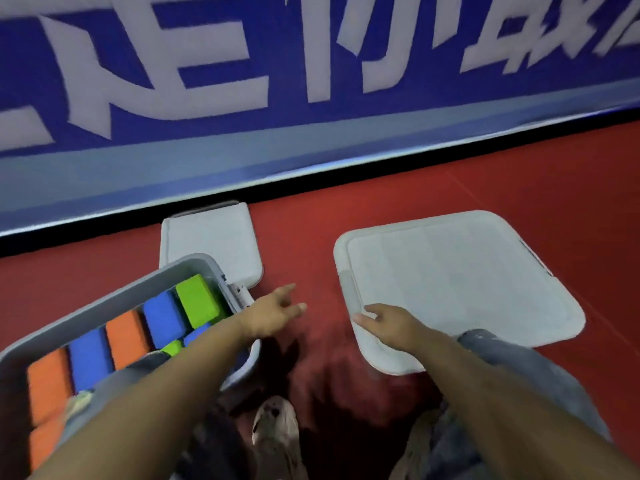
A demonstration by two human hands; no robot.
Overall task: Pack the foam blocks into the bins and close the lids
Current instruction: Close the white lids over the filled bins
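Note:
An open grey bin (pixel 104 299) at the lower left holds orange, blue and green foam blocks (pixel 162 315) packed side by side. A large grey lid (pixel 457 282) lies flat at the right, closed over or resting on something I cannot see. A smaller grey lid (pixel 211 242) lies on the floor behind the open bin. My left hand (pixel 277 313) hovers with fingers spread just past the bin's right corner, holding nothing. My right hand (pixel 384 322) reaches to the large lid's near left edge, fingers relaxed and touching it.
The floor (pixel 519 188) is red matting. A blue banner wall (pixel 311 98) with white lettering runs along the back. My shoes (pixel 275 431) and grey trousers show at the bottom between the bin and the large lid.

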